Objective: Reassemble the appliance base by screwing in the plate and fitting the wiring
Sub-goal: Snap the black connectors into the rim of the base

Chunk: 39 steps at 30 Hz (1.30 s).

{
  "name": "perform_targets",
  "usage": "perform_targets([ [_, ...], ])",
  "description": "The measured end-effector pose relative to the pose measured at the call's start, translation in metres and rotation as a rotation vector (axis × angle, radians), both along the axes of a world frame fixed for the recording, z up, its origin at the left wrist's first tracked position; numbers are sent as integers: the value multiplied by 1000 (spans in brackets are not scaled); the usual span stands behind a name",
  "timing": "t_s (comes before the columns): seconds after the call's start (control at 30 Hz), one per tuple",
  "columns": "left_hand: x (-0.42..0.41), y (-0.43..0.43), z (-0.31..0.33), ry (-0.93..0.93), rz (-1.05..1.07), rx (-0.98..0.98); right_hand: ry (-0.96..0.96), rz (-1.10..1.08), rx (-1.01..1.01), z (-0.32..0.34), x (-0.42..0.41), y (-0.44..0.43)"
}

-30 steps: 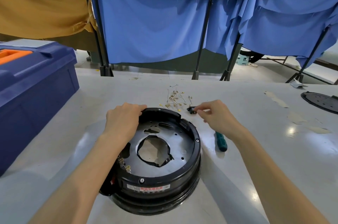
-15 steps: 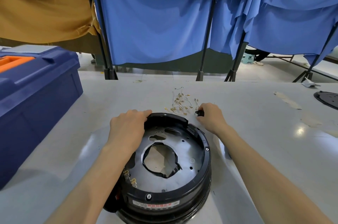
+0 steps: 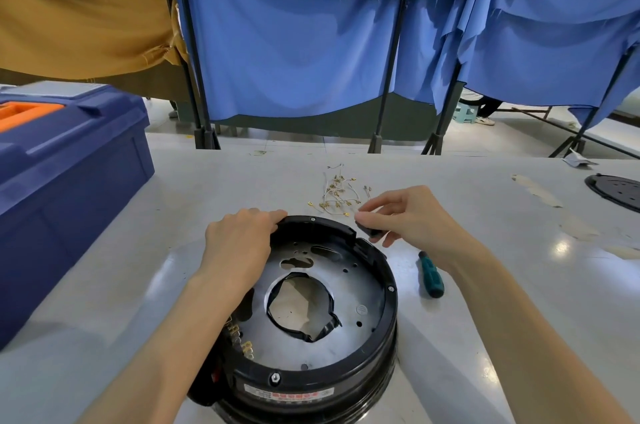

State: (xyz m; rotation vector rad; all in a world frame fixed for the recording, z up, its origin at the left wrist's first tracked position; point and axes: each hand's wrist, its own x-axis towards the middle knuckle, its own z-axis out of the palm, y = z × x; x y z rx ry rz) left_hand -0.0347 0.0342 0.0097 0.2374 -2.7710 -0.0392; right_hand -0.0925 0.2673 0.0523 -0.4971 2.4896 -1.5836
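A round black appliance base [image 3: 389, 319] lies on the grey table, with a silver metal plate [image 3: 360, 288] set inside it and a jagged hole at the plate's middle. My left hand [image 3: 239, 240] rests on the base's far left rim, fingers curled over the edge. My right hand [image 3: 412, 216] pinches a small black part [image 3: 370, 230] just beyond the base's far right rim. A pile of white wires with brass terminals [image 3: 337, 193] lies behind the base. Brass terminals [image 3: 239, 340] show at the base's left inner edge.
A green-handled screwdriver [image 3: 430, 274] lies right of the base. A large blue toolbox [image 3: 65, 160] with an orange handle stands at the left. A black round plate [image 3: 616, 190] sits at the far right edge. Blue and tan curtains hang behind the table.
My right hand picked the small black part off the table and drew it back toward the base's far right rim. My left hand stayed on the rim.
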Motion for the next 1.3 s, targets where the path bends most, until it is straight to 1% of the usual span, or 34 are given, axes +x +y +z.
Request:
perform_targets([
  [0.13,3,1,2,-28,3,2,1,12,18,-4,8,0],
  [0.23,4,2,7,-69,-2,40,12,15,10,-4,10,3],
  [0.37,0,4,20,-139,-15,95,34,35,114,1,10,10],
  [0.43,-3,9,23,-139,-88,134,42,54,123,4,11,11],
  [0.57,-13,29,26,-168,-378,343,54,61,112,6,12,8],
  [0.63,-18,39,29,-216,-463,443,64,66,123,6,12,8],
  [0.7,-19,47,29,-216,-515,549,71,54,130,6,13,8],
  [0.77,-18,52,25,-159,-521,627,77,42,143,6,13,7],
  [0.87,-16,54,16,-101,-484,640,85,35,169,7,14,6],
  [1.07,-13,54,10,-52,-506,675,131,25,231,10,18,3],
  [1.3,-10,56,12,-36,-506,714,135,2,273,11,18,0],
])
